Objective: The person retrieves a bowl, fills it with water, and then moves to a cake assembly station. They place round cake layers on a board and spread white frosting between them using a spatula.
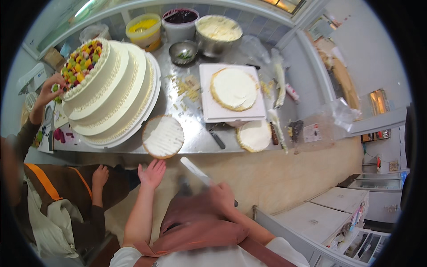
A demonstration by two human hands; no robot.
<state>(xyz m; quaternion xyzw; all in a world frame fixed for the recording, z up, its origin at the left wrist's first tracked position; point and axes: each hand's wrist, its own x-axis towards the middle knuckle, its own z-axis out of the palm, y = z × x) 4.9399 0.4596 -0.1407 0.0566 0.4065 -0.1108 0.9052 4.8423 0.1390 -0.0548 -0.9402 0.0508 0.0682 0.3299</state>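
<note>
My right hand [223, 197] is closed around the handle of an icing spatula [196, 171], whose pale-smeared blade points up and left toward the table. My left hand [153, 175] is open, palm up, with its fingertips just under the front rim of a round cake layer [163, 137]. Whether they touch it I cannot tell. That layer carries thin, streaky white cream and juts slightly past the table edge. On a white square turntable or board [233, 115] sits a cream-topped cake layer [234, 89]. Another cream-coated layer [255, 135] lies partly beneath the board.
A tall tiered white cake [110, 93] with fruit on top stands left; a co-worker's hand [52, 89] touches the fruit. Behind are a cream bowl [218, 33], a dark-filled tub [180, 25] and a yellow-filled tub [143, 30]. A dark-handled knife [217, 138] and piping bags [279, 86] lie about.
</note>
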